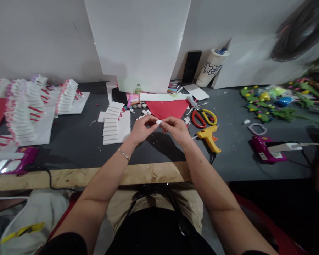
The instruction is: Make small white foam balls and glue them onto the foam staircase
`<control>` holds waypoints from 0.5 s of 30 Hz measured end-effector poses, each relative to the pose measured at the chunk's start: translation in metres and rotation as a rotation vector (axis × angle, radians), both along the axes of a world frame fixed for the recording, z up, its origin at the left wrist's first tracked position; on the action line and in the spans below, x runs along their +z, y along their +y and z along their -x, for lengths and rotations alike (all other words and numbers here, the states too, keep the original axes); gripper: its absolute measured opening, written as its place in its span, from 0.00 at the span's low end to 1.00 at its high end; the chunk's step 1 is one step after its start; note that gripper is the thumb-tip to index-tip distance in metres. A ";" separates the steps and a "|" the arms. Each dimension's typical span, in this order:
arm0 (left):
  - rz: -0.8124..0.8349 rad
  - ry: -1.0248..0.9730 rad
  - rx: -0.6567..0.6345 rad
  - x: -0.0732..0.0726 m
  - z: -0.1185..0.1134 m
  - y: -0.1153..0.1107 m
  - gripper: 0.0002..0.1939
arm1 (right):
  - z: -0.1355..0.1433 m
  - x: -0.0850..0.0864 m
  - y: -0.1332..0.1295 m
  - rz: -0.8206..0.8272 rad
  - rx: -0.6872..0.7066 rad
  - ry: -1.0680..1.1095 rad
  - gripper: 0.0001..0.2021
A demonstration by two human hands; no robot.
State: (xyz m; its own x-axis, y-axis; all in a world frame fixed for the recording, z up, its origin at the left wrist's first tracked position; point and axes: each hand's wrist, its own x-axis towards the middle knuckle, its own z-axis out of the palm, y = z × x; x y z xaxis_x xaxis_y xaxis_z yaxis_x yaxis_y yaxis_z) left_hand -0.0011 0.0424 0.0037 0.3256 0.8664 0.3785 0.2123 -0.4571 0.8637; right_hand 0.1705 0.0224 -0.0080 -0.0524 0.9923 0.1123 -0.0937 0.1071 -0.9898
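A small white piece (158, 122), too small to identify further, is pinched between the fingertips of both hands. My left hand (143, 129) is closed on its left side, and my right hand (177, 130) is closed on its right. Both are held above the dark table, just in front of a red sheet (166, 109). To the left stands a white stepped model (113, 122) of folded strips on a white base. Several small white bits (146, 112) lie behind my left hand. Right of my right hand are red-and-yellow-handled scissors (199, 118) and a yellow glue gun (208, 137).
More stepped models (23, 113) crowd the left side. A white tumbler (211, 69) and a black phone (191, 67) lean at the back by a white board (140, 42). Purple power strips (264, 150) with cords sit at both sides. Green decorations (263, 106) lie far right.
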 end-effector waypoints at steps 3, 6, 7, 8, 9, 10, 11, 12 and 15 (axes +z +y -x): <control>0.034 -0.043 0.010 -0.004 -0.002 0.000 0.06 | 0.001 -0.001 -0.001 -0.060 -0.033 -0.067 0.16; 0.065 -0.076 0.016 -0.007 -0.003 0.002 0.08 | 0.003 -0.001 -0.002 -0.128 -0.090 -0.109 0.15; 0.075 -0.087 0.015 -0.007 -0.003 0.003 0.09 | 0.004 0.000 -0.003 -0.158 -0.111 -0.124 0.15; 0.083 -0.098 0.011 -0.007 -0.003 0.003 0.10 | 0.004 0.001 -0.004 -0.189 -0.127 -0.146 0.14; 0.090 -0.108 0.006 -0.007 -0.003 0.004 0.10 | 0.005 0.002 -0.006 -0.216 -0.139 -0.176 0.14; 0.094 -0.117 0.000 -0.007 -0.003 0.004 0.11 | 0.005 0.003 -0.007 -0.236 -0.151 -0.210 0.12; 0.097 -0.123 -0.004 -0.007 -0.003 0.005 0.11 | 0.005 0.004 -0.008 -0.248 -0.161 -0.245 0.11; 0.097 -0.129 -0.006 -0.007 -0.003 0.005 0.11 | 0.005 0.005 -0.009 -0.255 -0.172 -0.278 0.10; 0.092 -0.147 0.004 -0.007 -0.003 0.003 0.10 | 0.004 0.007 -0.011 -0.274 -0.210 -0.339 0.09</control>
